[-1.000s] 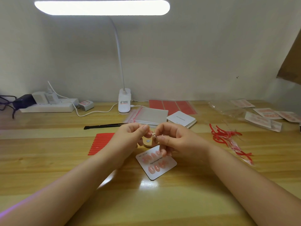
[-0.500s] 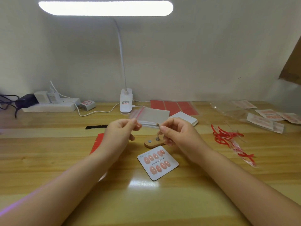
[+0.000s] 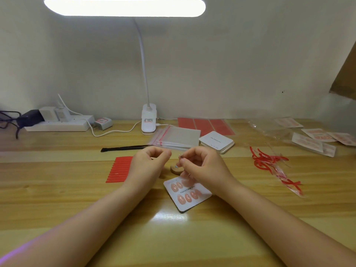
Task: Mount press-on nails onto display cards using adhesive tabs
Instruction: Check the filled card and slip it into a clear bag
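Both hands have dropped lower and nearer the card since half a second ago, when they were raised in front of the stack of clear bags. Going left to right: the sheet of red adhesive strips (image 3: 119, 171) lies flat on the pale wooden tabletop (image 3: 57, 199); just beside it the left hand (image 3: 147, 166) hovers with fingers curled in toward the thumb, though whether it pinches anything I cannot tell. A small round wooden stand (image 3: 176, 169) sits between the hands. The right hand (image 3: 200, 166) pinches a small pale press-on nail (image 3: 181, 156) at its fingertips, held up above the tabletop. Straight below and slightly toward the person lies the white rounded display card (image 3: 187, 193), tilted, its long rows of pink nails running diagonally; the right hand is nearer, so placing the nail probably falls to it.
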`<state>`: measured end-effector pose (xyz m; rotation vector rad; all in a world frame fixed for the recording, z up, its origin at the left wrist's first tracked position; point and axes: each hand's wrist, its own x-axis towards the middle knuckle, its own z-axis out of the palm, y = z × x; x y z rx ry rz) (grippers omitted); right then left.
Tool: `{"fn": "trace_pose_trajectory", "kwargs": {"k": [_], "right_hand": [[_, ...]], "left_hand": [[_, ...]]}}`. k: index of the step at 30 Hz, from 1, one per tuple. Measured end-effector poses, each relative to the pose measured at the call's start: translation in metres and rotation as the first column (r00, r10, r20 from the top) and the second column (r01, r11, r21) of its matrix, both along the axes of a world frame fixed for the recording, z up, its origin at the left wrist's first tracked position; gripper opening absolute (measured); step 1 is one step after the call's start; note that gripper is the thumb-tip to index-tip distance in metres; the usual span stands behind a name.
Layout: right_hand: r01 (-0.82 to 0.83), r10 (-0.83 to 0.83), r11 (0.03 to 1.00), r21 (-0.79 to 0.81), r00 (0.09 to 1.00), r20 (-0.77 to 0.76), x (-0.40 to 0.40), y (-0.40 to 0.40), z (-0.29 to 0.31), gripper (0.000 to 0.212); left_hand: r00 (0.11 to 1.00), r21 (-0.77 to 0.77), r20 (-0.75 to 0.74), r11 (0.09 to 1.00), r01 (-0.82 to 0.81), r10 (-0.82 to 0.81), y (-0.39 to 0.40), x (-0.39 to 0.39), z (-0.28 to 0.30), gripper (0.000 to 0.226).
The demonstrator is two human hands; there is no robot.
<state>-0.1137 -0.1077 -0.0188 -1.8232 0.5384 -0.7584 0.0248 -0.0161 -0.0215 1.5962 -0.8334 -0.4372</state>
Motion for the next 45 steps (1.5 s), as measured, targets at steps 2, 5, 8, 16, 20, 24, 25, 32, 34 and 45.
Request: {"fn": "trace_pose_trajectory", "kwargs": {"k": [2, 5, 8, 16, 20, 24, 25, 32, 34, 45], "right_hand": [[0.059, -0.062, 0.991, -0.122, 0.998, -0.019, 0.002, 0.0, -0.003, 0.004], [0.119, -0.13, 0.95, -0.289, 0.991, -0.019, 0.006, -0.001, -0.008, 0.003], [0.165, -0.189, 0.923, -0.347, 0.981, -0.035, 0.008, -0.004, -0.009, 0.005], [0.127, -0.315, 0.867, -0.482, 0.889, -0.333, 0.009, -0.005, -0.006, 0.015], [0.089, -0.358, 0.812, -0.576, 0.856, -0.372, 0.009, -0.003, -0.004, 0.023], [0.168, -0.432, 0.743, -0.648, 0.859, -0.273, 0.006, 0.004, -0.001, 0.031], [0.194, -0.445, 0.737, -0.647, 0.86, -0.25, 0.005, 0.005, 0.001, 0.032], [0.055, -0.053, 0.997, 0.062, 0.998, -0.028, -0.004, 0.011, 0.03, 0.022], [-0.036, 0.03, 0.967, 0.253, 0.999, 0.029, -0.005, 0.012, 0.037, 0.02], [-0.136, 0.099, 0.909, 0.395, 0.989, 0.113, -0.013, 0.004, 0.048, 0.011]], "left_hand": [[1.0, -0.002, 0.013, 1.0, -0.004, 0.004, 0.0, -0.001, -0.001, 0.01], [1.0, -0.016, -0.008, 1.0, -0.008, 0.008, 0.0, 0.0, -0.001, 0.012], [1.0, -0.009, 0.007, 1.0, -0.01, 0.01, 0.0, -0.001, -0.001, 0.013], [0.999, 0.01, 0.041, 1.0, -0.011, 0.01, 0.0, -0.003, 0.001, 0.013], [0.997, 0.014, 0.078, 1.0, -0.007, 0.006, 0.0, -0.002, -0.001, 0.011], [0.992, 0.0, 0.129, 1.0, 0.004, -0.004, 0.002, -0.002, -0.001, 0.015], [0.989, -0.005, 0.15, 1.0, 0.004, -0.004, 0.003, -0.002, 0.0, 0.015], [0.941, -0.246, 0.337, 0.967, 0.06, 0.027, 0.011, -0.007, 0.013, 0.016], [0.889, -0.274, 0.456, 0.957, 0.094, 0.043, 0.013, -0.008, 0.015, 0.02], [0.838, -0.239, 0.54, 0.939, 0.247, -0.083, 0.017, -0.014, 0.032, 0.027]]}}
